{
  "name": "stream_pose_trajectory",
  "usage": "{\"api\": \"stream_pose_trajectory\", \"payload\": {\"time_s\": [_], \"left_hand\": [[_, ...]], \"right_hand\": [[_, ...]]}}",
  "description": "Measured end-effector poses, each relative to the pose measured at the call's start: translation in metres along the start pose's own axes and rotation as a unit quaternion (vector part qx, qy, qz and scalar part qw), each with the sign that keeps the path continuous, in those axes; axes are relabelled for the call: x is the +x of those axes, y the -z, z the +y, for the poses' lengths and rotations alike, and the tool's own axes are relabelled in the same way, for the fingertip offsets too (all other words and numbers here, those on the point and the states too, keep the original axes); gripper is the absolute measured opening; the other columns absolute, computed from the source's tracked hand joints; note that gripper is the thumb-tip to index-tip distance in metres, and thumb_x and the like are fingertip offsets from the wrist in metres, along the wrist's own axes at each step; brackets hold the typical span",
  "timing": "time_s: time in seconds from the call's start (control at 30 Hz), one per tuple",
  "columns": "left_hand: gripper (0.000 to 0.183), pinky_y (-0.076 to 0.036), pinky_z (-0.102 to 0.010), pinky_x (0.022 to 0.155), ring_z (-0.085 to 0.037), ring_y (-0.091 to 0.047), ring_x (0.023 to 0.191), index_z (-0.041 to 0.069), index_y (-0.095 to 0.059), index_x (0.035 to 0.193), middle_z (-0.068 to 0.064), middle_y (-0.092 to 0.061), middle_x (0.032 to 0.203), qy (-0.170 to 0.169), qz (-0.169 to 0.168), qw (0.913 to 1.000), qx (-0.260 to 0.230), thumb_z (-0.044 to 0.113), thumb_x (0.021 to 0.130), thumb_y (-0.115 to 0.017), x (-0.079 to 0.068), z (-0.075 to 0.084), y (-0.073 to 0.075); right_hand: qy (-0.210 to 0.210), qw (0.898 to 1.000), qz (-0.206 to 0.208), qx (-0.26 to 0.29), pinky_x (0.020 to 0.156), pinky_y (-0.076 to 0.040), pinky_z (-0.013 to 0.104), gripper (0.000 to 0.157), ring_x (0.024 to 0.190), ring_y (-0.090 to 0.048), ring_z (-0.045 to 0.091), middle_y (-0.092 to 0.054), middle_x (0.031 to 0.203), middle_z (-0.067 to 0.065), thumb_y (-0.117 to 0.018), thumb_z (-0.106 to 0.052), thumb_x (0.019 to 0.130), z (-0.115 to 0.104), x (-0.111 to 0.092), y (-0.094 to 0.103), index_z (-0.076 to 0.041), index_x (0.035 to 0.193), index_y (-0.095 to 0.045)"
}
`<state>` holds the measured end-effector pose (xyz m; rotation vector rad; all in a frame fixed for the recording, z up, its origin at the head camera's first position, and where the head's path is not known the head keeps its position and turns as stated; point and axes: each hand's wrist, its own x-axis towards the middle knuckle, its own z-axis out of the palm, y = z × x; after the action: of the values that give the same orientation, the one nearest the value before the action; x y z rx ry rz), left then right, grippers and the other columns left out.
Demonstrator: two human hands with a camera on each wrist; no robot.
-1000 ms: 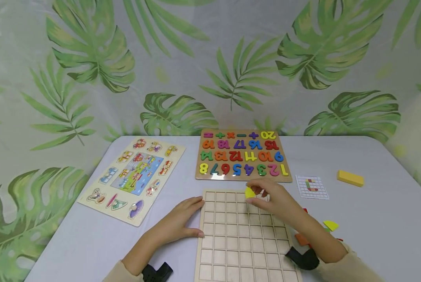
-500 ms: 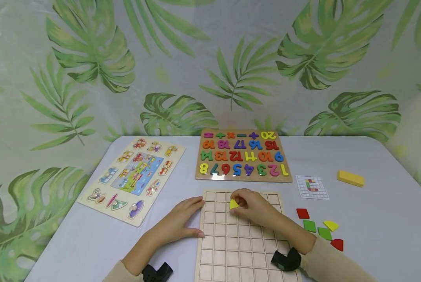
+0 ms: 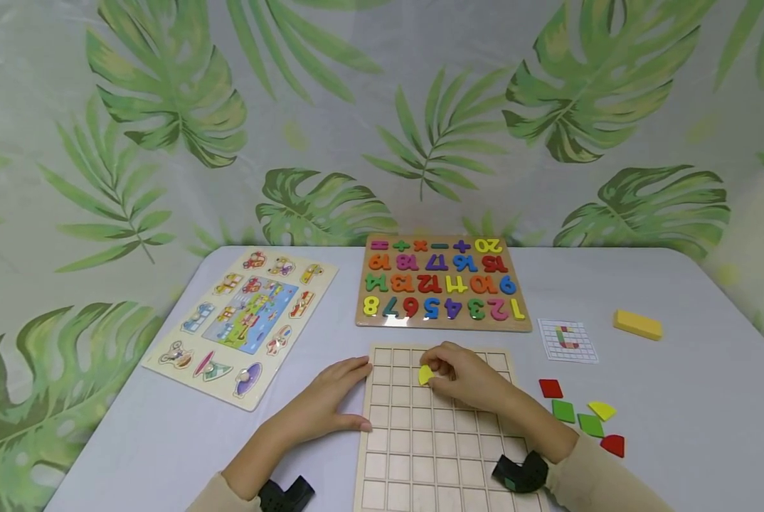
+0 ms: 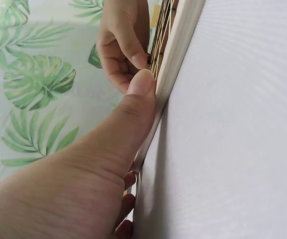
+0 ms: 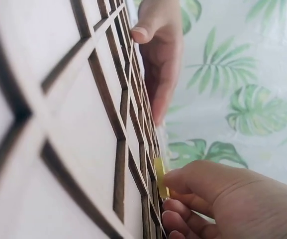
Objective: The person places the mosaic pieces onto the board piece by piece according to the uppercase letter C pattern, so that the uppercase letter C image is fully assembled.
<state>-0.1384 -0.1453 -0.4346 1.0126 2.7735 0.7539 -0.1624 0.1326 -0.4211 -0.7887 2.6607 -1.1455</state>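
A pale wooden grid board (image 3: 400, 466) lies in front of me in the head view. My right hand (image 3: 464, 378) pinches a yellow quarter-round tile (image 3: 425, 375) between thumb and fingers, over a cell in the second row from the far edge. In the right wrist view that yellow tile (image 5: 161, 177) stands edge-on right at the grid's slats. Along the board's left edge rests my left hand (image 3: 328, 400), thumb and fingertips touching the frame with the fingers extended. The left wrist view shows its thumb (image 4: 142, 84) against the wooden rim.
Right of the board lie red tiles (image 3: 550, 388), green tiles (image 3: 563, 411) and another yellow tile (image 3: 602, 410). Behind them are a printed pattern card (image 3: 568, 341) and a yellow block (image 3: 638, 324). A number puzzle (image 3: 442, 284) stands beyond the board, a vehicle puzzle (image 3: 241, 327) at left.
My right hand has moved left and nearer with the yellow tile, from the board's far edge to a cell in its second row. The left hand has stayed in place.
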Motion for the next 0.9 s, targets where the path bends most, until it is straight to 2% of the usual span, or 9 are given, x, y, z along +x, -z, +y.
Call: {"api": "stream_pose_trajectory", "payload": {"time_s": [0.1,0.33,0.63,0.9], "left_hand": [[0.09,-0.02,-0.041,0.106,-0.024,-0.023,0.13,0.007,-0.034,0.138,-0.006,-0.028,0.143,-0.001,0.0,1.0,-0.001,0.06,0.071,-0.06,0.0,0.0009,0.0007],[0.089,-0.02,-0.04,0.106,-0.024,-0.023,0.13,0.007,-0.034,0.139,-0.006,-0.028,0.144,0.001,-0.004,1.0,-0.003,0.059,0.071,-0.061,0.0003,0.0013,0.001],[0.089,-0.018,-0.042,0.106,-0.025,-0.022,0.131,0.007,-0.034,0.139,-0.006,-0.028,0.143,0.002,-0.005,1.0,-0.008,0.058,0.071,-0.061,0.0007,0.0017,0.0016],[0.09,-0.018,-0.04,0.106,-0.024,-0.022,0.131,0.008,-0.034,0.139,-0.005,-0.027,0.144,0.002,-0.003,1.0,-0.002,0.062,0.071,-0.058,0.0008,-0.0002,-0.0004]], "right_hand": [[-0.001,1.0,0.006,0.007,0.063,-0.044,0.022,0.024,0.077,-0.047,0.012,-0.051,0.084,-0.005,-0.065,-0.012,0.082,0.0007,0.0,0.0,-0.01,0.105,-0.061],[-0.001,1.0,0.027,0.001,0.061,-0.042,0.022,0.023,0.074,-0.045,0.011,-0.05,0.082,-0.005,-0.069,-0.022,0.079,0.0037,0.0013,-0.0058,-0.014,0.098,-0.06],[0.01,0.999,0.037,-0.011,0.062,-0.044,0.021,0.013,0.074,-0.047,0.009,-0.052,0.083,-0.008,-0.068,-0.017,0.081,0.0025,-0.0017,-0.0056,-0.017,0.094,-0.064],[0.004,0.999,0.038,-0.039,0.064,-0.045,0.021,0.016,0.075,-0.048,0.007,-0.053,0.084,-0.01,-0.068,-0.018,0.081,-0.0003,-0.0041,-0.0046,-0.016,0.097,-0.065]]}}
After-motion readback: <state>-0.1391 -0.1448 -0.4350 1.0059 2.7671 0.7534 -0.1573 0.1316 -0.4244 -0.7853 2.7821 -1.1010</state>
